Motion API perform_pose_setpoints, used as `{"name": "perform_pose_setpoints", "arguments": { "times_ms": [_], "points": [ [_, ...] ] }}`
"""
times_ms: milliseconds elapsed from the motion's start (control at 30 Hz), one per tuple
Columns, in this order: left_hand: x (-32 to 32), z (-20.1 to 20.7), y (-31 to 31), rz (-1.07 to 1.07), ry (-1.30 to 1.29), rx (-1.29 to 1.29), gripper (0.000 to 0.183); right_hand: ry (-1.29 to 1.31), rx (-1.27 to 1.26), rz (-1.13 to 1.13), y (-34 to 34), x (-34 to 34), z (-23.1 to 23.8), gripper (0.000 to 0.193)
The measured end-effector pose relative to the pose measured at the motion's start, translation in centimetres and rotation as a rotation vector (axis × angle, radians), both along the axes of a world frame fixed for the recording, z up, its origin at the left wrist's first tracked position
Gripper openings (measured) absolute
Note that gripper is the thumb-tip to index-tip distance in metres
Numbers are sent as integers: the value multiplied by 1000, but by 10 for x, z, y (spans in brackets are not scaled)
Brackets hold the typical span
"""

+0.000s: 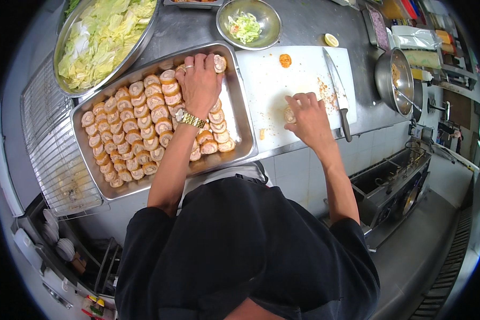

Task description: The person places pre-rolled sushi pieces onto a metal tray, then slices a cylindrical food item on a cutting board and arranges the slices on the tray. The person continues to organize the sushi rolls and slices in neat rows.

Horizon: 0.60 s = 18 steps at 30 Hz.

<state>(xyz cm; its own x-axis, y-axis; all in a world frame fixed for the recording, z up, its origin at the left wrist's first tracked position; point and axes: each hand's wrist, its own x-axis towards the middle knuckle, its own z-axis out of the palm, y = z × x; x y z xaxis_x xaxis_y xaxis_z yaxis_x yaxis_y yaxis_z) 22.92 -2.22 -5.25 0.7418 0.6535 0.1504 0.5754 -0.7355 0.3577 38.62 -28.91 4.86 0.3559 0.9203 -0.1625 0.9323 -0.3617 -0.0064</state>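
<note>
Rows of sliced meat rolls (136, 125), pale inside with a browned rim, fill much of a deep metal tray (244, 106) on the left. My left hand (200, 80), with a gold watch at the wrist, is curled over slices at the tray's far right end; slices show at both sides of its fingers. On the white cutting board (272, 72), my right hand (308, 116) has its thumb and forefinger around a meat roll slice (289, 114), partly hidden by the hand. A knife (336, 82) lies right of that hand, its black handle over the board's near edge.
Cut cabbage fills a large bowl (153, 24) at far left, beside a wire rack (53, 133). Behind the board stands a metal bowl (274, 26) with shredded greens. An orange-brown piece (285, 60), a lemon half (331, 40) and another bowl (384, 80) lie around the board.
</note>
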Motion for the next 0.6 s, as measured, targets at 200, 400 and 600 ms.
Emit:
{"name": "perform_pose_setpoints", "arguments": {
  "times_ms": [200,400,600],
  "points": [
    [6,6,-5,98,-44,-62,57,-201,-152,146,-6,3,-37,32],
    [-2,11,0,113,-67,-82,57,43,-52,83,2,5,-8,46],
    [-29,22,-6,106,-27,-136,88,506,429,37,76,-21,7,59]
  ]
}}
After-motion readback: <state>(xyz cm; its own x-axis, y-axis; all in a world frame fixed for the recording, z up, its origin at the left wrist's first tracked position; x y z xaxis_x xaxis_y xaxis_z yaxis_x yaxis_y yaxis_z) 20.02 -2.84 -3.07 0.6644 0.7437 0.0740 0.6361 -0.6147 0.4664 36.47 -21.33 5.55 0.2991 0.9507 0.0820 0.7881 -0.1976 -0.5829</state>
